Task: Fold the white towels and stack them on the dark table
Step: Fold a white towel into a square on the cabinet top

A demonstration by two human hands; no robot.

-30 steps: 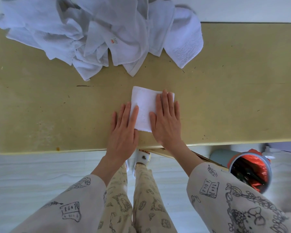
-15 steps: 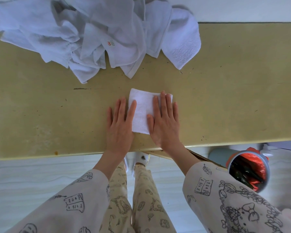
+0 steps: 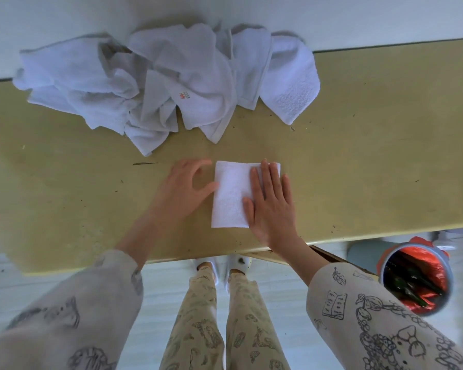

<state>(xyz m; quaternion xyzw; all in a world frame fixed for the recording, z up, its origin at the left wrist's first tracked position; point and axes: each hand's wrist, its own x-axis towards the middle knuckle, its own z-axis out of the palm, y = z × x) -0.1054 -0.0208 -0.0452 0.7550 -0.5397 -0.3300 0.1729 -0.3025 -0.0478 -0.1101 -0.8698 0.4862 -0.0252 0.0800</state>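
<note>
R hand (image 3: 271, 206) flat on terry rectangle (image 3: 231, 194); L hand (image 3: 183, 189) loosely curled, thumb at edge

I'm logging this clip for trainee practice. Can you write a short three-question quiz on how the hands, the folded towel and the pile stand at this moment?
1. True or false: the right hand lies flat on the folded towel.
2. Where is the left hand?
A. gripping the towel pile
B. beside the folded towel's left edge, fingers loosely curved
C. under the table
3. Fill in: the unfolded towel pile lies at the table's ____ edge, away from the person.

Key: 1 true; 2 B; 3 far.
</note>
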